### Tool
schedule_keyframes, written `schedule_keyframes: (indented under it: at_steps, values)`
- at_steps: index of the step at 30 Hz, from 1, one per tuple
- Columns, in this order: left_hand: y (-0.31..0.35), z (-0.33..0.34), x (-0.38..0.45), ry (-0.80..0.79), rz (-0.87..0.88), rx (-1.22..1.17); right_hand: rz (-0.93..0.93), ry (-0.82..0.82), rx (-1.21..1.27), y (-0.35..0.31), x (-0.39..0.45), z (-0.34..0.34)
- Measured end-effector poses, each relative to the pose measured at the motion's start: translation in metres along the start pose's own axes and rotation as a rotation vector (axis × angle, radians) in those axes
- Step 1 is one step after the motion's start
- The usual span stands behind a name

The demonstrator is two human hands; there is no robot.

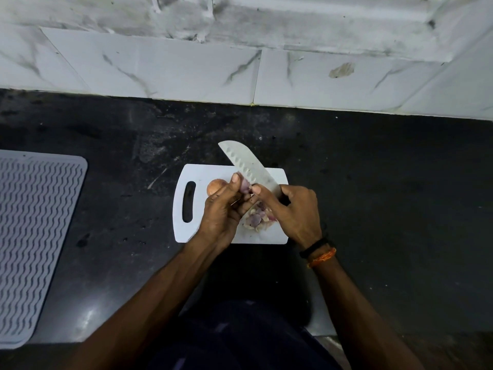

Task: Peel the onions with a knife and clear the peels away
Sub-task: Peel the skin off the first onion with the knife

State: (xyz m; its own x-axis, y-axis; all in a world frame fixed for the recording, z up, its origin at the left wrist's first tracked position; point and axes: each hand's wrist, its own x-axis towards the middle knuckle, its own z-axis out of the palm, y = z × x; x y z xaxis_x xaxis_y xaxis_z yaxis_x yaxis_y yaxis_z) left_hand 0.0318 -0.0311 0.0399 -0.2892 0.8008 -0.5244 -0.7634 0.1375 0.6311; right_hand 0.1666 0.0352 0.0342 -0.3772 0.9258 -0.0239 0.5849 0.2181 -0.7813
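Knife (246, 164) in right hand (298, 212): blade points up-left, diagonal.

Ribbed grey mat (34, 236) on dark countertop (386, 182)

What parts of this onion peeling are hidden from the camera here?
Head view only:
- Onion being peeled: mostly covered by the left hand; how much skin remains is unclear.
- Knife handle: wrapped inside the right hand.
- Second onion: partly behind the left hand.
- Peel pile: partly under both hands.
- Ribbed mat: cut off by the left edge.
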Motion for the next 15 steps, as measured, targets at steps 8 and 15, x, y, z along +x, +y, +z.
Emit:
schedule_keyframes:
  at_steps: [8, 15]
  values:
    - [0.001, 0.003, -0.001, 0.034, -0.174, -0.058, 0.077, 0.064, 0.091, 0.006, 0.009, -0.007]
    - [0.002, 0.002, 0.000, 0.032, -0.215, 0.010, -0.082, 0.038, -0.189, -0.003, 0.011, -0.012]
